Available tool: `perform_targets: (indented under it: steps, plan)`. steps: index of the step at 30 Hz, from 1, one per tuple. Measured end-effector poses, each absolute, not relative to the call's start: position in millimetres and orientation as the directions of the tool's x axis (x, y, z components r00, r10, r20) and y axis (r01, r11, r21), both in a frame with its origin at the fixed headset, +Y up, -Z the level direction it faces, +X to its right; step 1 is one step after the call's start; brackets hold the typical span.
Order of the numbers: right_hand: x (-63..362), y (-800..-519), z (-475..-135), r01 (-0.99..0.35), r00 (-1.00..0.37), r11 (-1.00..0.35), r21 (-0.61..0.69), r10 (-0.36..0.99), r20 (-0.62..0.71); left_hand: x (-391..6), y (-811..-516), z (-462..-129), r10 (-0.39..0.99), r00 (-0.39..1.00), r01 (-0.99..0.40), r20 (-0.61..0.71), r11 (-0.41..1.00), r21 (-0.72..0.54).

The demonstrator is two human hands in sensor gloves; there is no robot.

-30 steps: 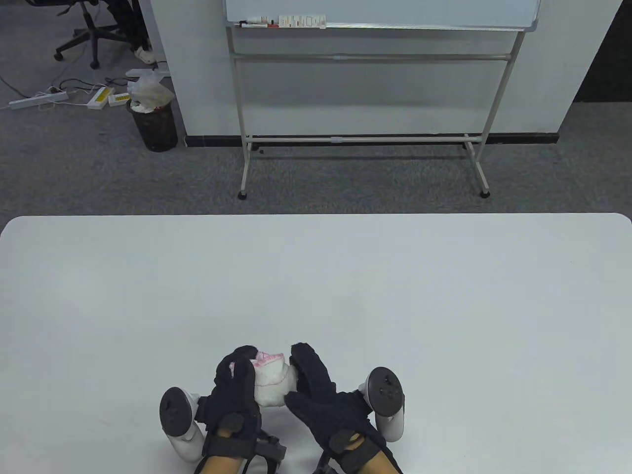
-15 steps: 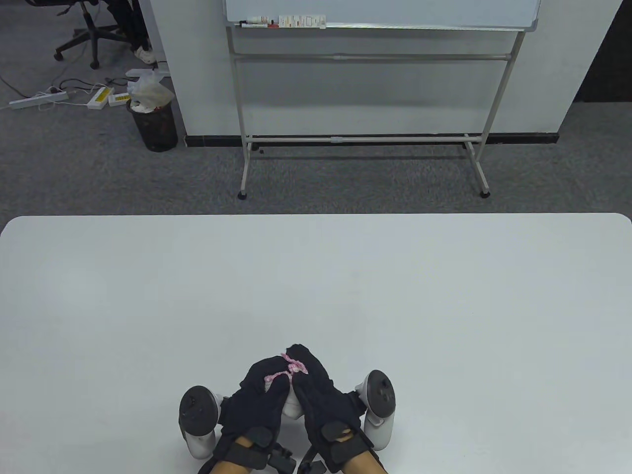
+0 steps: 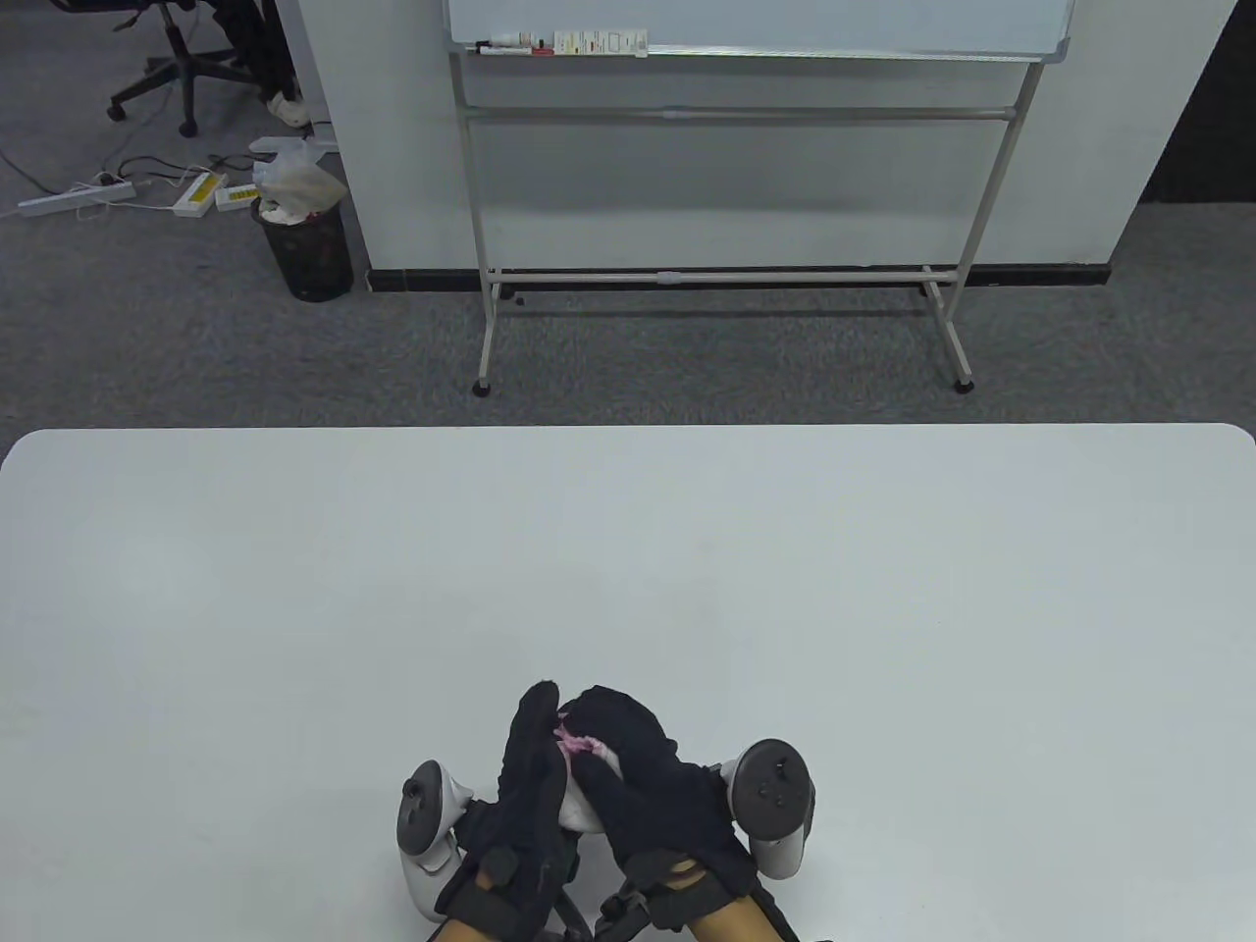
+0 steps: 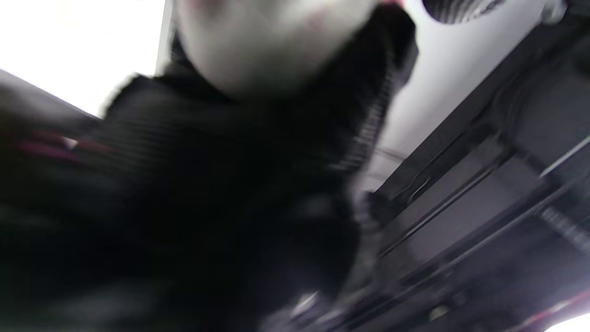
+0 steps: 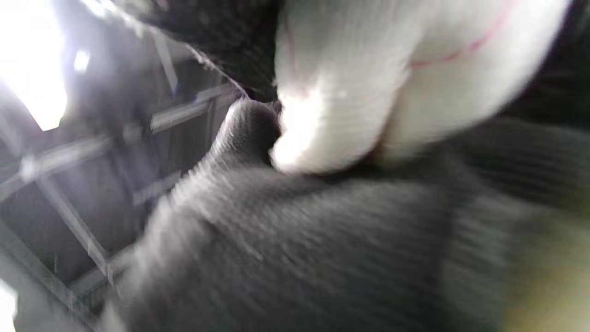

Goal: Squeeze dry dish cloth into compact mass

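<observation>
A white dish cloth with pink trim [image 3: 577, 748] is bunched between my two black-gloved hands near the table's front edge. My left hand [image 3: 532, 775] presses its left side, fingers pointing away from me. My right hand [image 3: 643, 770] curls over its top and right side. Only a small pink and white strip shows between the hands. The cloth shows as a white blur at the top of the left wrist view [image 4: 272, 41], against my glove. In the right wrist view the white ribbed cloth [image 5: 392, 78] is pressed into my glove.
The white table [image 3: 628, 569] stretches wide beyond the hands. White trackers sit on the back of the left hand [image 3: 424, 814] and the right hand [image 3: 775, 800]. A whiteboard stand [image 3: 726, 255] and a bin [image 3: 304, 245] are on the floor beyond.
Both hands have closed in around the cloth and shifted right. A second ago much of the white cloth showed between them; now only a small strip shows.
</observation>
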State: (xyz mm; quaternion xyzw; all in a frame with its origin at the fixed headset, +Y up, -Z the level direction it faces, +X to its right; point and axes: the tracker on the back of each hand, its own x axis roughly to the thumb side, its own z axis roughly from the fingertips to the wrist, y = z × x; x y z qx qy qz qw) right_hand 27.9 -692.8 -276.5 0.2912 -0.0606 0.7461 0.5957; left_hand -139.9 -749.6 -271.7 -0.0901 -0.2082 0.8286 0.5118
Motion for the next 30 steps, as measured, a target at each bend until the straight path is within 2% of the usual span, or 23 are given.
perform_targets:
  steps: [2,6,10,15,18,25,28,30]
  plan:
    - [21,-691,-272,-0.88,-0.176,-0.377,0.289,0.824,0.538,-146,-750,-274,0.894,-0.433,-0.841,0.113,-0.356,-0.406]
    - [20,-689,-273,-0.853,-0.169,-0.411,0.322,0.802,0.573,-151,-750,-273,0.841,-0.536,-0.784,0.076,-0.463,-0.413]
    - [18,-693,-271,-0.823,-0.204,-0.468,0.322,0.772,0.602,-151,-741,-273,0.89,-0.427,-0.838,0.161,-0.322,-0.441]
    - [16,-705,-272,-0.844,-0.1,-0.333,0.419,0.867,0.488,-141,-743,-269,0.939,-0.288,-0.896,0.189,-0.195,-0.399]
    - [16,-708,-272,-0.832,-0.129,-0.349,0.431,0.878,0.462,-146,-744,-273,0.966,-0.191,-0.951,0.175,-0.138,-0.276]
    - [18,-720,-282,-0.841,-0.043,-0.218,0.496,0.939,0.34,-158,-745,-281,0.976,-0.151,-0.972,0.155,-0.118,-0.204]
    - [16,-720,-280,-0.853,-0.009,-0.169,0.495,0.951,0.31,-161,-736,-277,0.976,-0.043,-0.991,0.211,-0.014,-0.134]
    - [15,-719,-279,-0.854,0.017,-0.145,0.5,0.952,0.305,-161,-731,-272,0.971,-0.017,-0.994,0.24,0.009,-0.107]
